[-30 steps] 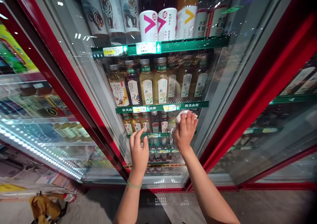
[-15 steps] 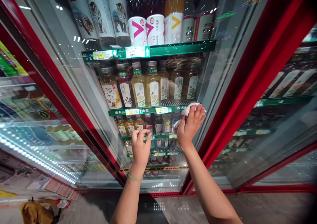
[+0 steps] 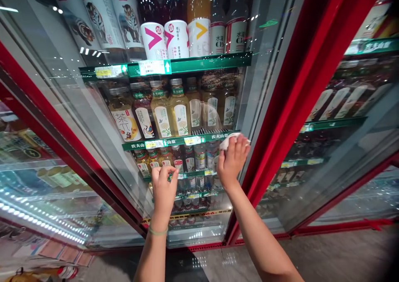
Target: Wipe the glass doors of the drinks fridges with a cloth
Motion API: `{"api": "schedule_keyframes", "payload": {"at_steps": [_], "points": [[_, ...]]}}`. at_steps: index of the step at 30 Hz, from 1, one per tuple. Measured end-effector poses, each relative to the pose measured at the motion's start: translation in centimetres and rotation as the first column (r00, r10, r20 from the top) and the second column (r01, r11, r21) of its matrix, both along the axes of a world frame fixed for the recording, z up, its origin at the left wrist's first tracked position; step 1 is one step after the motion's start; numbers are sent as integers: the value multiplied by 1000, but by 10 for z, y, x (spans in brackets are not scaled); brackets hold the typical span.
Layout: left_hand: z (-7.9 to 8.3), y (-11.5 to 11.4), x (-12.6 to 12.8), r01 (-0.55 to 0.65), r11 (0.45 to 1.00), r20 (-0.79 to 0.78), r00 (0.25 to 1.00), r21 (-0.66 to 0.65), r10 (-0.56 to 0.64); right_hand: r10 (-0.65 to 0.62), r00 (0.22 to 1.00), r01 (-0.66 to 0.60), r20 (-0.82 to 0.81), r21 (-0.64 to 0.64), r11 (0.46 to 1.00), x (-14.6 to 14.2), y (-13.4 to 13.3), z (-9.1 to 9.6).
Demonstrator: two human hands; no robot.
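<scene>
A green-edged shelf (image 3: 212, 62) crosses the upper part of the frame, bearing a row of upright bottles: tiger-label bottles (image 3: 127, 20) at upper left, dark purple bottles (image 3: 152, 39) and an orange bottle (image 3: 199, 24) near top centre, then red-and-white-label bottles (image 3: 236, 35). At mid-frame, a second shelf (image 3: 207, 138) holds a peach-label bottle (image 3: 124, 120), a dark bottle (image 3: 143, 111) and pale yellow bottles (image 3: 162, 114), with further bottles set back to the right, behind bare wire bars (image 3: 215, 131). Below, a narrower shelf (image 3: 191, 175) carries small bottles (image 3: 200, 156). At right, another shelf (image 3: 339, 124) supports slanting white-label bottles (image 3: 339, 99).
</scene>
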State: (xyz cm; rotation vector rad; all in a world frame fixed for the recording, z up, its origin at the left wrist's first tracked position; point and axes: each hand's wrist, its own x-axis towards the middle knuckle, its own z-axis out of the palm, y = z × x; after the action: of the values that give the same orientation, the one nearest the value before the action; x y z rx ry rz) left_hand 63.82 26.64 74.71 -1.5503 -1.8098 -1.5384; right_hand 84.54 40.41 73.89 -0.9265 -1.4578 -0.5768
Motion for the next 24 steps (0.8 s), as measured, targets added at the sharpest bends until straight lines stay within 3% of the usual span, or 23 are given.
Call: {"api": "schedule_keyframes", "payload": {"at_steps": [3,6,9,11,13,15,17,20,22,24], "points": [[1,-1,1,-7,1000,18,1000,-6,7,61,960,-87,273,85,993,9,-7,-29],[0,0,3,-7,1000,30,1000,-1,7,76,959,-99,273,73,992,24,-5,-45],[-2,1,5,-5,1000,36,999,9,5,60,997,-60,42,-3,998,20,2,-24],[-2,2,5,-9,1000,41,999,16,8,70,997,-70,6,-13,997,7,1,-8],[-2,3,5,-13,1000,41,999,20,13,128,976,-133,175,19,991,-3,-5,-7],[-2,3,4,-21,1000,37,999,13,20,180,894,-221,410,54,974,-1,-11,-20],[-2,3,2,-28,1000,27,999,1,28,201,824,-273,530,62,960,11,-11,-36],[-3,4,0,-29,1000,16,999,9,29,181,894,-238,409,92,967,28,0,-41],[-4,5,-2,-24,999,11,1000,26,24,121,975,-139,186,85,987,26,7,-28],[-5,6,-3,-20,999,5,1000,43,20,64,998,-65,19,28,998,14,7,-14]]}}
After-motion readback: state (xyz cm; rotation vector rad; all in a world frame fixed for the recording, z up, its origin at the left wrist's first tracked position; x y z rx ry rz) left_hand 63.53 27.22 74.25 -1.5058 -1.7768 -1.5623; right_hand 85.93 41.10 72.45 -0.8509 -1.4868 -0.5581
